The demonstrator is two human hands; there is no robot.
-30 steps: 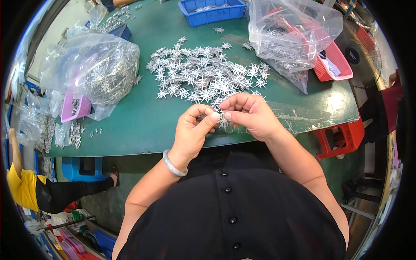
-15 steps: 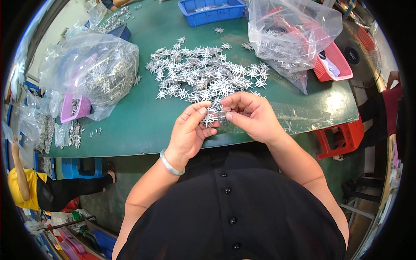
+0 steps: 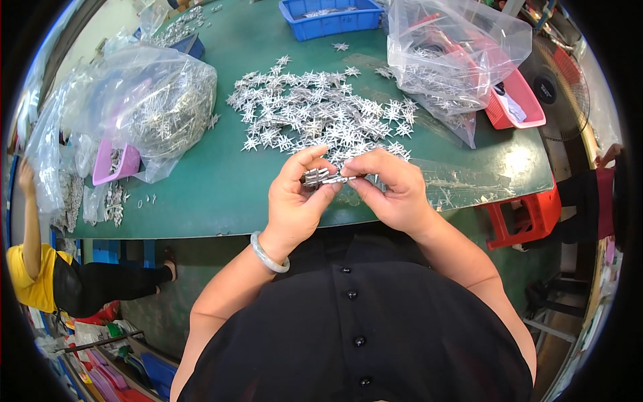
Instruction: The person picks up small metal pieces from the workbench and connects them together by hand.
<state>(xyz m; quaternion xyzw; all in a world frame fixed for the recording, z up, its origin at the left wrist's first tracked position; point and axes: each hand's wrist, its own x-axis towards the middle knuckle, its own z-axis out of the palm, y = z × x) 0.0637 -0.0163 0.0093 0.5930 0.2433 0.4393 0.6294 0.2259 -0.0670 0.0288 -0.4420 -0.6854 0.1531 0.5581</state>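
Note:
Between thumb and fingers, my left hand (image 3: 293, 199) grips a silver spiky star-shaped metal piece (image 3: 319, 177), seen nearly edge-on. My right hand (image 3: 396, 187) is closed in a pinch at the right end of the same piece, its thumb and forefinger meeting there. The fingers partly cover the piece, so its full outline is hidden. Just beyond both hands a heap of similar silver spiky pieces (image 3: 315, 110) lies on the green table (image 3: 207, 204).
A clear bag of spiky pieces (image 3: 167, 110) and a purple basket (image 3: 100, 164) stand at left. At right are another filled clear bag (image 3: 455, 74), a pink basket (image 3: 529, 114), a fan (image 3: 546, 87) and a red stool (image 3: 529, 218). A blue bin (image 3: 331, 25) sits at the back.
The metal piece has turned from facing me to nearly edge-on. My left fingers have re-gripped it. The person in yellow at left has raised an arm.

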